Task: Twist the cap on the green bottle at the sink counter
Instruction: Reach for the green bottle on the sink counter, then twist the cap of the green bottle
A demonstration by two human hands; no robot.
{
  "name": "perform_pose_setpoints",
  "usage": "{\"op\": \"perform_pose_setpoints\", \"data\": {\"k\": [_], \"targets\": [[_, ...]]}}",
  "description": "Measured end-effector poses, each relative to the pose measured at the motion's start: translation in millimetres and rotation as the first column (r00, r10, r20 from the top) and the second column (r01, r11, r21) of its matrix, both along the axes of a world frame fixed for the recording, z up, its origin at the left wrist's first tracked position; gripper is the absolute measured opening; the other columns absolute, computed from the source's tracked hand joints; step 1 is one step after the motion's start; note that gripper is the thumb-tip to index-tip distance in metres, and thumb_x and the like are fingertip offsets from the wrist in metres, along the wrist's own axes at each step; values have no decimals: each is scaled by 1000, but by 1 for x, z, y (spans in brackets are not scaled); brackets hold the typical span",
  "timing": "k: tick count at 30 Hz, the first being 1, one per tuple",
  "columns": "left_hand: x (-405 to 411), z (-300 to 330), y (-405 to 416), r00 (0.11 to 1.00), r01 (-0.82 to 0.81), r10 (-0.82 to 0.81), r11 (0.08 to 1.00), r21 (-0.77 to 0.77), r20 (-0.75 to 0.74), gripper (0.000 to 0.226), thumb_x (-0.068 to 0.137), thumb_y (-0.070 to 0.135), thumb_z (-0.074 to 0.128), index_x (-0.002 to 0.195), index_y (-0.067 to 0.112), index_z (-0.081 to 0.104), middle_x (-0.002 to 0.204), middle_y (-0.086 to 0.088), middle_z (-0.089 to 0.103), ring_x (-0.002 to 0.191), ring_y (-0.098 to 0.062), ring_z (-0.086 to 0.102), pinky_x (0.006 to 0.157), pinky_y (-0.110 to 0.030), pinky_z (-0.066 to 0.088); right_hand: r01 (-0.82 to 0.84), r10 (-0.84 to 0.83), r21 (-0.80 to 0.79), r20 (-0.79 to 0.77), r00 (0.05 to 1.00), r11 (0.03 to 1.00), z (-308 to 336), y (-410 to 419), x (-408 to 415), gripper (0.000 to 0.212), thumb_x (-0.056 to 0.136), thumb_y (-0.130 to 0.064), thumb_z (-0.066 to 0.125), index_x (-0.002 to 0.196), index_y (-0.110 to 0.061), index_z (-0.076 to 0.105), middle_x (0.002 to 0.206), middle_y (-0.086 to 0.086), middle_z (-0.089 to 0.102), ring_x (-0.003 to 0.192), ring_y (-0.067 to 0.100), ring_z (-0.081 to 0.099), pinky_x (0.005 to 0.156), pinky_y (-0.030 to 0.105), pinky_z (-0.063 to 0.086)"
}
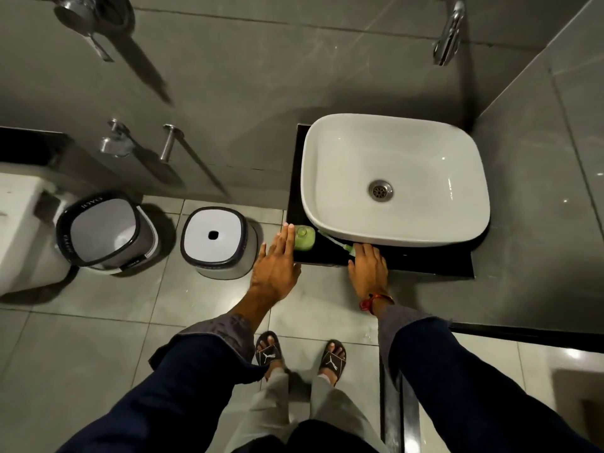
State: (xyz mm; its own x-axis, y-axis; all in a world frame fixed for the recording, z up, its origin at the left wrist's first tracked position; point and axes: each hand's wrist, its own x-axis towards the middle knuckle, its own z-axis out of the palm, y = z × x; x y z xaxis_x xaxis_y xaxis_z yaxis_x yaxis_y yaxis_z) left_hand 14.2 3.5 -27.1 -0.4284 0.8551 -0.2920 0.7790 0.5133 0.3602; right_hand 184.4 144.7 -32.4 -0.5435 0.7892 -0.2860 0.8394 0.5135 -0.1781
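A small green bottle [304, 238] with a green cap stands at the front left corner of the black sink counter [425, 261], beside the white basin [395, 178]. My left hand [276, 264] is stretched out flat just left of the bottle, fingers apart, fingertips level with it and holding nothing. My right hand [369, 266] rests palm down on the counter's front edge, to the right of the bottle. A green and white toothbrush [340, 245] lies under the basin's rim, its end beneath my right fingers.
A wall tap [449, 31] hangs above the basin. On the tiled floor to the left stand a grey bucket [106, 228] and an overturned stool [217, 241]. A toilet [23, 230] is at the far left. My sandalled feet are below.
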Motion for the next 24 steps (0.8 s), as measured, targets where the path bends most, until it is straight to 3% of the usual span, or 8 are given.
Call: {"op": "perform_pose_setpoints", "data": {"k": [4, 11, 13, 15, 16, 18, 21, 24], "targets": [[0, -2, 0, 1000, -3, 3, 1000, 5, -3, 89, 100, 33, 54, 164, 14, -5, 174, -5, 1, 160, -26, 12, 128, -55, 18, 114, -113, 5, -86, 990, 993, -5, 5, 0, 31, 97, -18, 56, 128, -12, 59, 131, 10, 61, 125, 31, 51, 101, 44, 44], [0, 0, 2, 1000, -6, 6, 1000, 18, -7, 89, 99, 29, 56, 164, 13, -3, 174, -7, 4, 160, -28, 13, 128, -56, 20, 172, -214, -131, -454, 865, 976, 1, -4, 10, 17, 88, -4, 68, 105, -2, 68, 108, 15, 68, 106, 32, 60, 87, 44, 53], [2, 4, 4, 1000, -16, 16, 1000, 25, -8, 86, 101, 30, 53, 163, 13, -3, 174, -7, 3, 160, -27, 13, 128, -55, 19, 181, -253, -182, -560, 789, 966, 13, -8, 12, 18, 84, -2, 72, 102, -2, 69, 105, 14, 67, 97, 30, 64, 81, 35, 55], [4, 5, 5, 999, -30, 30, 999, 34, -11, 81, 104, 31, 48, 164, 14, -3, 174, -6, 2, 160, -27, 13, 128, -54, 20, 196, -272, -189, -643, 716, 962, 27, -10, 13, 20, 80, 0, 74, 99, -5, 68, 101, 11, 66, 88, 23, 63, 72, 15, 49], [5, 6, 4, 999, -38, 38, 999, 38, -12, 78, 105, 31, 46, 164, 14, -3, 174, -5, 2, 160, -27, 14, 128, -54, 21, 195, -262, -176, -677, 688, 965, 35, -12, 14, 22, 79, 0, 75, 98, -6, 68, 99, 9, 65, 84, 18, 61, 69, 6, 44], [6, 8, 4, 999, -50, 51, 998, 38, -17, 75, 106, 31, 42, 164, 15, -3, 174, -4, 1, 159, -27, 15, 127, -54, 23, 151, -199, -132, -739, 644, 980, 51, -15, 13, 24, 77, -1, 76, 97, -11, 67, 96, 5, 63, 80, 7, 56, 69, -1, 40], [6, 9, 1, 998, -53, 54, 998, 44, -20, 72, 107, 29, 39, 164, 16, -4, 174, -3, -1, 160, -25, 14, 126, -53, 24, 47, -79, -63, -778, 624, 997, 72, -17, 4, 25, 78, -10, 73, 101, -16, 65, 99, -3, 59, 87, -2, 57, 78, 0, 40], [5, 11, 0, 998, -58, 58, 997, 54, 13, 72, 107, 26, 39, 164, 16, -5, 174, -2, -1, 160, -24, 11, 127, -54, 22, -30, 22, 3, -764, 645, 1000, 84, -17, -12, 26, 80, -13, 70, 104, -17, 63, 102, -5, 57, 89, 0, 57, 79, 3, 42]]}}
